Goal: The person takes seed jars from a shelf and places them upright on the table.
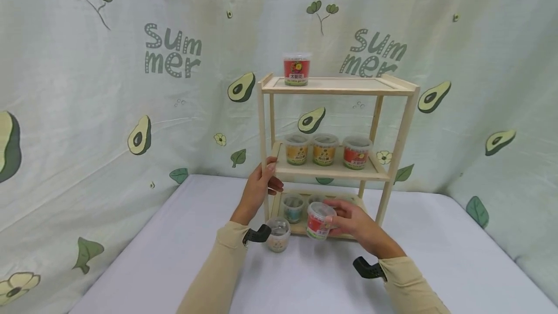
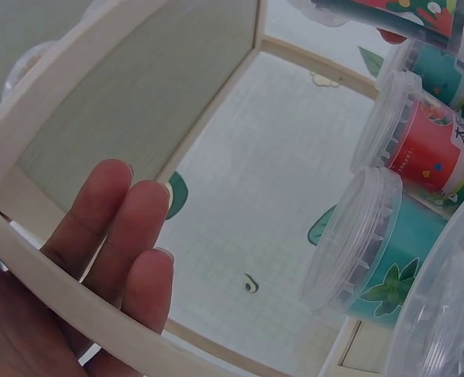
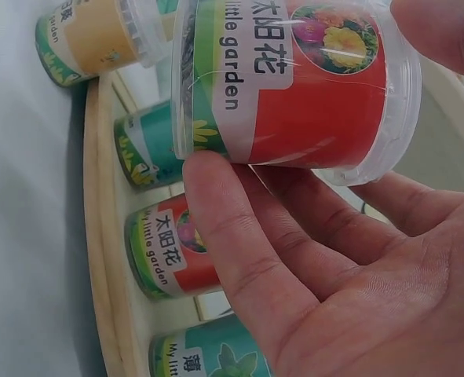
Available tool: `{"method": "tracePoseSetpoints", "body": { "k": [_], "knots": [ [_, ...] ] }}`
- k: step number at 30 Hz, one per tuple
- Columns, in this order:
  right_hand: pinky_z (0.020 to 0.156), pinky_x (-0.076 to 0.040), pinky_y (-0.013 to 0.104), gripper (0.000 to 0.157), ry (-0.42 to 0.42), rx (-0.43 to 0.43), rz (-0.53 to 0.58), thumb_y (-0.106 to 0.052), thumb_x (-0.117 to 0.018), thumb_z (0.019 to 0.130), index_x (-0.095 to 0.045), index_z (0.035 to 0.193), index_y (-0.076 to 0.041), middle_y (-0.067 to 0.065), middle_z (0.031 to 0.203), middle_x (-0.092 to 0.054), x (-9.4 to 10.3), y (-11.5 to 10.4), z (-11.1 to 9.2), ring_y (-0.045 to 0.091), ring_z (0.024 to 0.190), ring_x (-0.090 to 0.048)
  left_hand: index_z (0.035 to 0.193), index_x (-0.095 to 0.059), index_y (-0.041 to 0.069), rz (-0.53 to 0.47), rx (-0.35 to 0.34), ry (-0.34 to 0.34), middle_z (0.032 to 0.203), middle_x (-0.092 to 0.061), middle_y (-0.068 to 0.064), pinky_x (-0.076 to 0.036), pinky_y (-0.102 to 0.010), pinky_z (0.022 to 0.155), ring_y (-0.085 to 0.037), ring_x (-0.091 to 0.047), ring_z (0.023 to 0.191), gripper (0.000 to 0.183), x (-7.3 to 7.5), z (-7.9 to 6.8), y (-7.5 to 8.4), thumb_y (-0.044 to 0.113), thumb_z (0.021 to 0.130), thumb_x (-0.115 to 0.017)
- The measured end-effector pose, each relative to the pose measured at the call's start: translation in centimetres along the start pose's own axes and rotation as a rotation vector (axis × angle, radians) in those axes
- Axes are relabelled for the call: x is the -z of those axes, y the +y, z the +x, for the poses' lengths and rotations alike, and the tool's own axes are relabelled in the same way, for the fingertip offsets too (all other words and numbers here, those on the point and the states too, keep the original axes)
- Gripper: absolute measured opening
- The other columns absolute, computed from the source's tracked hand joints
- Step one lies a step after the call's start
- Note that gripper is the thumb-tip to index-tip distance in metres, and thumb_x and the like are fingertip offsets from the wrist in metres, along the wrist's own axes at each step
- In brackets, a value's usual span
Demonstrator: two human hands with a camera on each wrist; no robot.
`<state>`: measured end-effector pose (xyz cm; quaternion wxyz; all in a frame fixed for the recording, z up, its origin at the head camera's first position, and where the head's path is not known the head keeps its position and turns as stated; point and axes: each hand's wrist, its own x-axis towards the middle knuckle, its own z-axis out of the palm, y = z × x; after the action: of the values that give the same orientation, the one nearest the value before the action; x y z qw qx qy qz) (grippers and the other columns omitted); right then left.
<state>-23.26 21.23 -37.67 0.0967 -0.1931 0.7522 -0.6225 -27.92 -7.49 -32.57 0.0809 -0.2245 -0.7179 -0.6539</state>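
Note:
In the head view my right hand (image 1: 348,222) pinches a clear-lidded plastic cup (image 1: 318,224) between thumb and fingers, in front of the bottom shelf. Its red label shows flowers and "little garden" in the right wrist view, where the cup (image 3: 318,86) lies on its side across the picture. My left hand (image 1: 259,188) grips the wooden rack (image 1: 331,176) at the left end of its middle shelf. Seen from the left wrist, the fingers (image 2: 129,236) reach past a wooden rail (image 2: 98,310). A teal cup (image 1: 293,210) stands on the bottom shelf, with another cup (image 1: 316,199) partly hidden.
Two yellow-orange cups (image 1: 296,151) and a red cup (image 1: 356,154) line the middle shelf. Another red cup (image 1: 297,69) stands on top, at the left. A peach-labelled cup (image 1: 278,236) is on the white table (image 1: 205,197) by the rack's front left. A patterned cloth (image 1: 196,110) hangs behind.

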Motion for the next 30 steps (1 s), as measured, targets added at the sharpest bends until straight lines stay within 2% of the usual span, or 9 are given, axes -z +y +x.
{"method": "tracePoseSetpoints", "body": {
  "k": [10,22,30],
  "knots": [
    [0.094,-0.052,0.045,0.071,-0.023,-0.011,0.027,-0.020,-0.070,0.094,-0.034,0.149,0.008,0.023,0.131,-0.057,-0.9,0.6,0.3,0.024,0.113,-0.061,0.148,-0.044,0.005,0.009,0.010,-0.010,0.096,-0.065,-0.035,-0.051,-0.062,0.080,-0.051,-0.066,0.089,0.046,0.3,0.3,0.0,0.031,0.110,-0.040],
    [0.089,-0.053,0.039,0.070,-0.009,-0.014,-0.060,-0.022,-0.074,0.093,-0.039,0.147,0.006,0.022,0.132,-0.058,-1.6,1.6,0.6,0.026,0.116,-0.059,0.148,-0.044,0.004,0.008,-0.003,-0.020,0.095,-0.065,-0.034,-0.053,-0.055,0.077,-0.050,-0.067,0.089,0.046,0.1,0.6,0.2,0.030,0.110,-0.041],
    [0.086,-0.054,0.036,0.067,0.044,-0.028,-0.108,-0.023,-0.079,0.089,-0.045,0.139,0.006,0.019,0.126,-0.060,-2.5,2.2,1.2,0.026,0.112,-0.060,0.150,-0.043,0.009,0.006,0.009,-0.003,0.095,-0.066,-0.033,-0.053,-0.057,0.076,-0.049,-0.068,0.087,0.049,0.5,2.0,-3.1,0.037,0.110,-0.040]
  ]
}}
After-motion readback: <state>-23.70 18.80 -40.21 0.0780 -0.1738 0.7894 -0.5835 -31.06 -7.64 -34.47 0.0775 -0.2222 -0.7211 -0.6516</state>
